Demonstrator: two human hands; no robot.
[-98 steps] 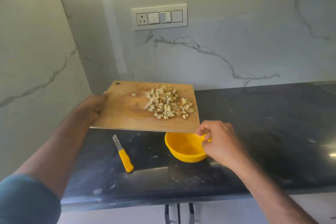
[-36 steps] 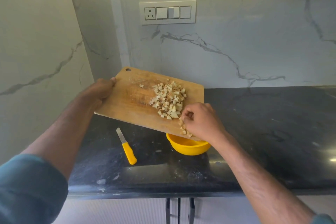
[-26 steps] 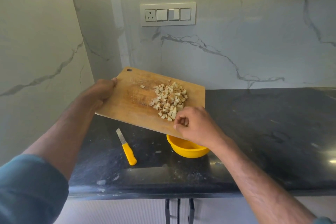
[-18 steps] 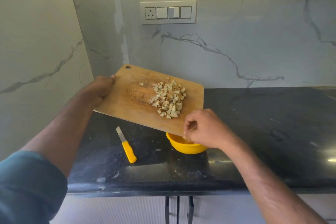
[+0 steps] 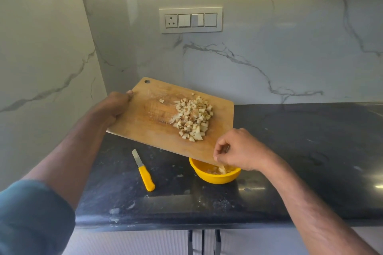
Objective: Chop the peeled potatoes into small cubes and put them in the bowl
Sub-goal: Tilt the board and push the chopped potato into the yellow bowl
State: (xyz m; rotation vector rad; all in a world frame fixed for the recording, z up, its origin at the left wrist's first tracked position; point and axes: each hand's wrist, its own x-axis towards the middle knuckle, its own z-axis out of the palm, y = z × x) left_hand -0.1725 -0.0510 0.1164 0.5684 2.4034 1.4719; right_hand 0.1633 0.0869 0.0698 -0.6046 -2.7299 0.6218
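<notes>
Here, a wooden cutting board (image 5: pixel 153 128) is held tilted above the dark countertop (image 5: pixel 300 151), its lower right corner dipping over a yellow bowl (image 5: pixel 215 177). The board's left edge is gripped by the left hand (image 5: pixel 117 103); the thumb is seen on top, while the fingers beneath are hidden by the board. A heap of potato cubes (image 5: pixel 192 119) lies on the right half of the board, with one stray cube apart from it to the left. The right hand (image 5: pixel 236 151) is held at the board's low corner, directly over the bowl, with fingers curled inward; whether any cubes are pinched in them cannot be told, since the fingertips are turned away and blurred. Part of the bowl is covered by the board and that hand; a few pale pieces can be made out inside it. A knife (image 5: pixel 144 170) with a yellow handle lies on the countertop left of the bowl, well apart from both hands. A switch panel (image 5: pixel 190 20) is mounted on the marble wall behind. Cabinet handles below the counter edge are cut off by the frame.
</notes>
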